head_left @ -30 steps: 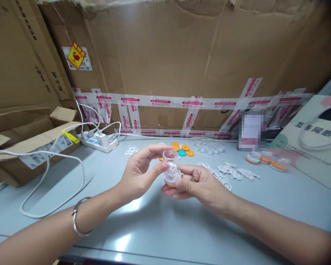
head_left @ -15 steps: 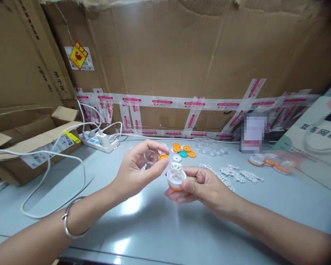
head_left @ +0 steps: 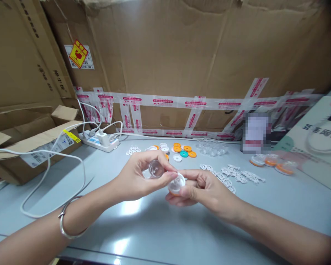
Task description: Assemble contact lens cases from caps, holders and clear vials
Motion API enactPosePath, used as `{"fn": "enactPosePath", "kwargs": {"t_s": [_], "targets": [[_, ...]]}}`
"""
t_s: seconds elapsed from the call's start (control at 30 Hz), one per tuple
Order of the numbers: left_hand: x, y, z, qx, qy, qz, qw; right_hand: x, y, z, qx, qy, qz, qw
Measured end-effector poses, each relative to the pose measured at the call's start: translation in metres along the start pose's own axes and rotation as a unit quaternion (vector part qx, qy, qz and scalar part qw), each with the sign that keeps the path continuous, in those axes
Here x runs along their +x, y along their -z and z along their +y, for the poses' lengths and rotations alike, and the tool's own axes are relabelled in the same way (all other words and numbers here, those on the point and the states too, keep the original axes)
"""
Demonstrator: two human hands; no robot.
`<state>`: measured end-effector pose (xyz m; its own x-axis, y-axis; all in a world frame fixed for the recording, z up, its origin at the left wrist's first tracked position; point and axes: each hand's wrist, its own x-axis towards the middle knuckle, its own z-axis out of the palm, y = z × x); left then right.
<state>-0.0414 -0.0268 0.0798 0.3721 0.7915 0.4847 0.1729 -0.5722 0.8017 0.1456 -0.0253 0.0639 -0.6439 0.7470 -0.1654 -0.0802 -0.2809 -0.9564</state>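
Observation:
My left hand [head_left: 143, 176] is curled around a small clear plastic dome [head_left: 155, 169]. Its thumb and index fingertip meet at the upper edge of a round white-and-orange base [head_left: 176, 184]; whether they pinch a small part there I cannot make out. That base is gripped in my right hand [head_left: 200, 189], thumb on the near side and fingers beneath. Inside the base's white rim some clear plastic shows, partly hidden by the left fingertips. Beyond the hands lie orange rings [head_left: 192, 154], a teal ring [head_left: 184, 153] and white rings [head_left: 177, 158].
White spoked parts [head_left: 238, 175] lie to the right, clear domes [head_left: 212, 148] behind them. Several finished-looking domed pieces [head_left: 285, 168] sit by a printed box [head_left: 317, 147]. At left are a power strip [head_left: 107, 145], a white cable [head_left: 84, 173] and an open carton [head_left: 30, 156].
My left hand has moved right and down, bringing its fingertips onto the base. The base has tilted, and the white spoked piece that stood on top no longer shows clearly.

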Motion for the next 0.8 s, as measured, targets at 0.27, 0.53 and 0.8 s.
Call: {"fn": "enactPosePath", "kwargs": {"t_s": [0.27, 0.53, 0.8], "targets": [[0.001, 0.0, -0.003, -0.028, 0.014, -0.012, 0.999, 0.001, 0.0, 0.0, 0.004, 0.004, 0.001, 1.0], [0.009, 0.003, -0.004, -0.311, 0.054, 0.053, 0.947, 0.0, 0.003, -0.004, -0.011, -0.009, -0.009, 1.0], [0.003, -0.012, -0.017, -0.342, 0.046, 0.024, 0.938, 0.003, 0.002, -0.003, -0.031, -0.039, -0.01, 0.999]]}}
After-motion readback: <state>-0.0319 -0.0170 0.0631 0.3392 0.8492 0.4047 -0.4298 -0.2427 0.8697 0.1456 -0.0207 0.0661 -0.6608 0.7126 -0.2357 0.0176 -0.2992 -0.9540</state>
